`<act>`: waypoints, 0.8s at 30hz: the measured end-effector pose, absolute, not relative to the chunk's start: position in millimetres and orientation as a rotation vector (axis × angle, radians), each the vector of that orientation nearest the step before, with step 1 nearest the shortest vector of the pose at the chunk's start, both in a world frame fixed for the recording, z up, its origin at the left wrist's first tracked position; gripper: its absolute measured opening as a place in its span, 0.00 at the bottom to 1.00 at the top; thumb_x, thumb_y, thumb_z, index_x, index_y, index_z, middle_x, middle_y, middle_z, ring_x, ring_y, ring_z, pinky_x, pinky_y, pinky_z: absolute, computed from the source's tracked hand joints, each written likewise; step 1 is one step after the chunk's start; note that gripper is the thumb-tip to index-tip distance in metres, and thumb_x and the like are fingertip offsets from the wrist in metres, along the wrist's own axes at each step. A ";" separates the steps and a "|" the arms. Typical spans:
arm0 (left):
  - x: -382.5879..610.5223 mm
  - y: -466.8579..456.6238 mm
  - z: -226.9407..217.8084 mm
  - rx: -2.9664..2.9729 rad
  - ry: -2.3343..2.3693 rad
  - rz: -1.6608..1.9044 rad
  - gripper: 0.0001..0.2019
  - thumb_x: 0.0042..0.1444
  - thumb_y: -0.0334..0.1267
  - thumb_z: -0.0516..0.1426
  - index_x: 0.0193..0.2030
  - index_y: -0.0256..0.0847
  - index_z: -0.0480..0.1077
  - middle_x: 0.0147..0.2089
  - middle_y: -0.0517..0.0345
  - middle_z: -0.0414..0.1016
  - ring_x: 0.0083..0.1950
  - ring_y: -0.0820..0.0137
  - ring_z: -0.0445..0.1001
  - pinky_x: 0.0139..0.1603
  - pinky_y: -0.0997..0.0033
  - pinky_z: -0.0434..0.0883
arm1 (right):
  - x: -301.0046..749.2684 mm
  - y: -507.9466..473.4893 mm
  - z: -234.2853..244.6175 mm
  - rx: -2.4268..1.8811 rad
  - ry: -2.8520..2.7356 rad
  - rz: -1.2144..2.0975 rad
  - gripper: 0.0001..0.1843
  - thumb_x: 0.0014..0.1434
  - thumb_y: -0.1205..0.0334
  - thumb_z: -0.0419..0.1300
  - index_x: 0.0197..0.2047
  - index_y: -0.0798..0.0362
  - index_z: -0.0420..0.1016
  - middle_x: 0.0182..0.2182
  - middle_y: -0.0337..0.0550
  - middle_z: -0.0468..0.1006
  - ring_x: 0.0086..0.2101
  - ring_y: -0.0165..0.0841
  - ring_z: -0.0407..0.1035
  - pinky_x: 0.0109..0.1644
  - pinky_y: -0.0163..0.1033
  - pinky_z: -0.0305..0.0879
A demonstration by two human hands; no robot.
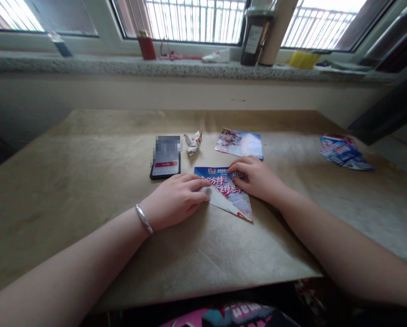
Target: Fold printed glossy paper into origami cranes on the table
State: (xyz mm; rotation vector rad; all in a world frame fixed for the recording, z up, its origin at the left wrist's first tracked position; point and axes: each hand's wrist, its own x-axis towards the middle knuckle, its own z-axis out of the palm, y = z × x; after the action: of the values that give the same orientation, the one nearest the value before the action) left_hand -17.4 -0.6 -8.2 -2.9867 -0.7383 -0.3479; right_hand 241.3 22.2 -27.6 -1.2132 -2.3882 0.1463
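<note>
A printed blue and white sheet of paper (228,196), folded into a triangle, lies flat on the brown paper-covered table (87,181). My left hand (176,200), with a silver bangle at the wrist, presses its fingers onto the sheet's left edge, fingers curled together. Pinched fingers of my right hand (256,178) hold down the sheet's top right corner. A small folded paper figure (193,142) stands behind the sheet, beside a phone (165,157) with its screen lit.
Another printed sheet (240,143) lies flat behind my right hand. A stack of similar leaflets (342,152) sits at the table's right side. The stone windowsill (189,68) holds a red cup (146,46), a dark jar (255,36) and small items.
</note>
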 end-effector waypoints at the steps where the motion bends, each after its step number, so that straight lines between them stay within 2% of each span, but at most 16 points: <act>1: -17.6 -0.6 -9.0 -2.965 -0.760 -0.354 0.10 0.61 0.33 0.51 0.42 0.45 0.73 0.57 0.57 0.70 0.55 0.63 0.68 0.53 0.58 0.67 | 241.8 23.0 -27.8 -1.224 -2.362 0.190 0.09 0.54 0.69 0.57 0.37 0.52 0.76 0.40 0.47 0.77 0.42 0.37 0.69 0.49 0.45 0.66; 5: -17.5 -2.0 -9.7 -2.896 -0.864 -0.342 0.09 0.61 0.35 0.51 0.42 0.44 0.73 0.54 0.56 0.73 0.51 0.64 0.69 0.50 0.60 0.67 | 242.9 24.1 -26.7 -1.279 -2.251 0.383 0.10 0.55 0.69 0.55 0.35 0.52 0.78 0.34 0.45 0.77 0.35 0.33 0.70 0.42 0.39 0.66; 12: -14.7 -8.5 -4.0 -2.783 -1.037 -0.304 0.11 0.61 0.42 0.51 0.43 0.44 0.73 0.51 0.56 0.74 0.48 0.61 0.70 0.48 0.57 0.65 | 241.1 20.1 -24.2 -1.436 -2.208 0.489 0.10 0.56 0.63 0.56 0.37 0.49 0.79 0.28 0.41 0.78 0.26 0.30 0.67 0.32 0.35 0.61; 15: -15.1 -7.3 -5.6 -2.790 -1.038 -0.310 0.12 0.61 0.42 0.51 0.47 0.44 0.72 0.51 0.55 0.74 0.50 0.61 0.69 0.50 0.57 0.64 | 240.0 18.6 -24.2 -1.496 -2.176 0.490 0.10 0.56 0.63 0.56 0.37 0.50 0.79 0.23 0.39 0.75 0.22 0.28 0.63 0.27 0.34 0.56; 20: -15.6 -6.4 -6.8 -2.872 -0.870 -0.352 0.14 0.62 0.42 0.51 0.52 0.45 0.69 0.56 0.56 0.71 0.56 0.60 0.66 0.55 0.56 0.62 | 239.4 20.5 -24.8 -1.596 -2.029 0.457 0.13 0.57 0.63 0.53 0.39 0.50 0.79 0.17 0.35 0.68 0.17 0.26 0.55 0.23 0.34 0.51; 24: -14.8 -7.0 -6.9 -2.941 -0.761 -0.316 0.15 0.62 0.44 0.51 0.54 0.47 0.67 0.58 0.58 0.69 0.57 0.60 0.66 0.56 0.56 0.63 | 239.8 22.4 -24.5 -1.623 -1.980 0.501 0.14 0.58 0.60 0.53 0.41 0.51 0.79 0.18 0.37 0.71 0.19 0.27 0.58 0.24 0.34 0.53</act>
State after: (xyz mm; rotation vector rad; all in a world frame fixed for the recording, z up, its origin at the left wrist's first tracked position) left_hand -14.8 -7.0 -6.9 -2.9407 -0.7605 -0.3156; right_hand 239.8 22.4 -24.5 -1.6227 -1.9798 0.5005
